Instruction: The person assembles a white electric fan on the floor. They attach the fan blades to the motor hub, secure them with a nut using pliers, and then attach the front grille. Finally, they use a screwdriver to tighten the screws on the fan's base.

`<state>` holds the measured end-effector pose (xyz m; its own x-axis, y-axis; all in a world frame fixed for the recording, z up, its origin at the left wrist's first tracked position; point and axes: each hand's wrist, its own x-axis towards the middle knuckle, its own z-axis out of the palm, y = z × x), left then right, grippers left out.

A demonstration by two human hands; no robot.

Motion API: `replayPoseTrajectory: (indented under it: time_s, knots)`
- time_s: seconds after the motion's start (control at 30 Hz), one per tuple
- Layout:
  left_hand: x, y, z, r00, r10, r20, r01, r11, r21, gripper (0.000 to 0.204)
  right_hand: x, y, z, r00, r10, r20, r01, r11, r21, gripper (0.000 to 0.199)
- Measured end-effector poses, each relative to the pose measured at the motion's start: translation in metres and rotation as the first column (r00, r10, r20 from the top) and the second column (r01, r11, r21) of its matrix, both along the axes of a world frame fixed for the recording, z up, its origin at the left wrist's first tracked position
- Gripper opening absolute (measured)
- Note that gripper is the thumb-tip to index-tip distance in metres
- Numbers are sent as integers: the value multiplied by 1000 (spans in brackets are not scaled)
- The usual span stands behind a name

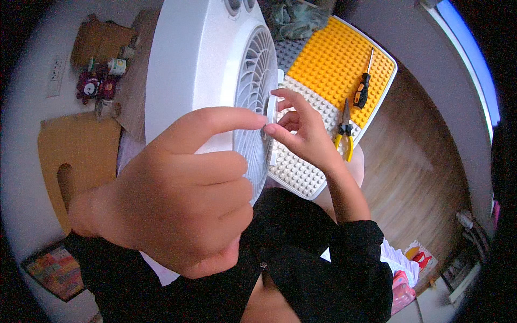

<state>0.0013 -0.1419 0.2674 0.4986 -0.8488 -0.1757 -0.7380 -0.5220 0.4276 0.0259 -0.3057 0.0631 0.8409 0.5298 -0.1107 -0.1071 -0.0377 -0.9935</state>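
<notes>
A white fan heater with a round slatted grille stands before me, its grille side turned to the right. My left hand is in front of its casing, the index finger stretched toward the grille and the other fingers curled in. That fingertip meets my right thumb; anything small between them is too hard to make out. My right hand is at a narrow white plastic piece standing out from the grille, index finger on its upper end and thumb across its middle. My left thumb is hidden.
A studded building-block board in yellow, white and grey lies right of the heater. On it are a screwdriver, yellow-handled pliers and crumpled grey-green plastic. A wooden panel and a cardboard box are at the left.
</notes>
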Motion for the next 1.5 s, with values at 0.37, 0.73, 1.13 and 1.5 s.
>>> replayPoseTrajectory:
  time_s: [0.37,0.73,1.13,1.5]
  knots:
    - [0,-15,5,1000,11,23,-13,996,85,12,-4,6,-9,973,-35,229,97,959,-266,42]
    - [-1,-23,8,996,51,73,-55,997,55,12,-5,7,-5,992,47,120,1,929,-370,62]
    - [-7,-14,10,991,-6,131,10,1000,-28,7,1,1,1,993,115,-7,-115,980,-162,67]
    - [-11,-1,1,967,-88,238,92,996,-5,11,-8,3,-5,956,-20,294,7,999,44,54]
